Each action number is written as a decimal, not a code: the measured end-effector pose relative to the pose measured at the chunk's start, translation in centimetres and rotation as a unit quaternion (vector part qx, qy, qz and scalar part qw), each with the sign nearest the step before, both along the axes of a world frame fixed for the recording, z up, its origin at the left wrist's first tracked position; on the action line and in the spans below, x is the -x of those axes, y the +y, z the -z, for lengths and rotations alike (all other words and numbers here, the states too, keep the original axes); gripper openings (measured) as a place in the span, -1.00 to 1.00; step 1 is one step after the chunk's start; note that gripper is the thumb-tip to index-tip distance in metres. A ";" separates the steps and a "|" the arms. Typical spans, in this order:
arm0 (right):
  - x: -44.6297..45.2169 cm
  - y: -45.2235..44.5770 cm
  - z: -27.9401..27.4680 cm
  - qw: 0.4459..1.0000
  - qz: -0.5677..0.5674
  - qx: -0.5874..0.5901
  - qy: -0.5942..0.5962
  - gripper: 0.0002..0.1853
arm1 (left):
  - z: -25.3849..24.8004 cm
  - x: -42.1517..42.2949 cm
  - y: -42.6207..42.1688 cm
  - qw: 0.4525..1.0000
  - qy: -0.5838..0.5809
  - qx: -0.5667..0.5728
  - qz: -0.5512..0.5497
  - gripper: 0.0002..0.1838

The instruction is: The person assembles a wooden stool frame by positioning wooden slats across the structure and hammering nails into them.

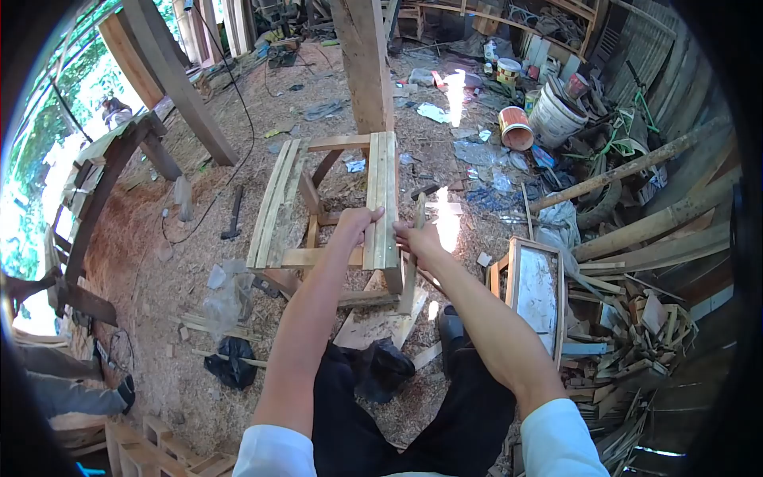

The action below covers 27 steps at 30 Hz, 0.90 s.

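A wooden frame like a small bench or stool stands in front of me, with pale slats along its left and right sides. My left hand is closed on the right-hand slats, thumb on top and the other fingers partly hidden beneath. Just right of it, my right hand grips a narrow wooden strip along the outer edge of those slats. Its fingertips are close to the slat edge; whether strip and slat touch along their length I cannot tell.
A hammer lies left of the frame; a dark tool head is beyond my right hand. A wooden post rises behind. A framed panel, scrap wood and buckets are right. Another person's leg shows lower left.
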State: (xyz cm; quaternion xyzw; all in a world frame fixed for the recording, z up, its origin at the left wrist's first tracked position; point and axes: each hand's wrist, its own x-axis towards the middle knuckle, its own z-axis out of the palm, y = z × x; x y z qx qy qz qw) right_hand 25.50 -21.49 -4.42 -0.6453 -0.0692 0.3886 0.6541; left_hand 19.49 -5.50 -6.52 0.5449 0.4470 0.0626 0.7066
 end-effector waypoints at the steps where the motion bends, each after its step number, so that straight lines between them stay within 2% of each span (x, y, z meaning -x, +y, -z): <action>1: 0.7 0.2 -1.1 1.000 0.000 0.002 0.003 -0.75 | -0.3 0.0 0.0 1.000 0.011 -0.007 -0.002 -0.66; 2: 1.3 0.1 -2.2 0.998 0.002 0.055 -0.018 -0.74 | -0.6 -0.2 0.1 1.000 0.015 -0.005 -0.002 -0.66; 3: 1.7 0.0 -3.0 0.993 0.003 0.109 -0.038 -0.72 | -1.0 -0.3 0.2 0.996 0.071 -0.054 0.028 -0.66; 4: 1.7 0.1 -3.4 0.997 0.000 0.080 0.001 -0.68 | -1.3 0.0 0.1 0.985 0.128 -0.104 0.058 -0.66; 5: 1.8 0.2 -3.0 0.997 -0.001 0.080 0.006 -0.68 | -1.7 0.4 -0.3 0.984 0.132 -0.103 0.059 -0.66; 8: 1.5 0.5 -3.0 0.996 0.027 0.080 0.017 -0.69 | -2.4 0.1 -1.3 0.993 0.085 -0.081 0.006 -0.61; 10: 1.8 -0.3 -3.7 0.997 0.010 0.082 -0.002 -0.69 | -1.8 0.3 -1.1 0.999 0.000 0.036 -0.024 -0.54; 12: 1.6 0.0 -3.7 0.997 -0.008 0.076 -0.032 -0.69 | 2.6 -0.8 2.1 0.998 -0.021 0.035 -0.046 -0.53; 14: 1.0 0.5 -1.0 0.998 -0.007 0.053 -0.034 -0.67 | 1.6 -1.1 1.6 0.990 -0.062 0.051 -0.115 -0.51; 15: 0.9 0.3 -1.3 0.998 -0.004 0.054 -0.032 -0.67 | 1.6 -1.4 1.7 0.991 -0.060 0.052 -0.112 -0.51; 17: 1.3 -0.2 -2.6 0.995 -0.026 0.091 -0.041 -0.68 | 2.0 -1.8 1.9 0.995 -0.019 0.025 -0.093 -0.63; 19: 1.1 -0.1 -2.7 0.994 -0.026 0.099 -0.033 -0.70 | 0.4 -2.0 1.1 0.993 -0.018 0.033 -0.116 -0.62; 21: 1.2 0.1 -2.8 0.995 -0.024 0.096 -0.013 -0.72 | 0.5 -2.0 1.1 0.983 0.050 -0.156 -0.088 -0.61; 25: 1.0 0.6 -2.6 0.993 -0.009 0.117 -0.015 -0.68 | 1.1 -2.5 1.5 0.986 0.048 -0.127 -0.099 -0.55; 27: 1.1 0.2 -2.8 0.992 -0.015 0.122 -0.027 -0.67 | 2.2 -2.9 2.3 0.977 0.065 -0.182 -0.091 -0.55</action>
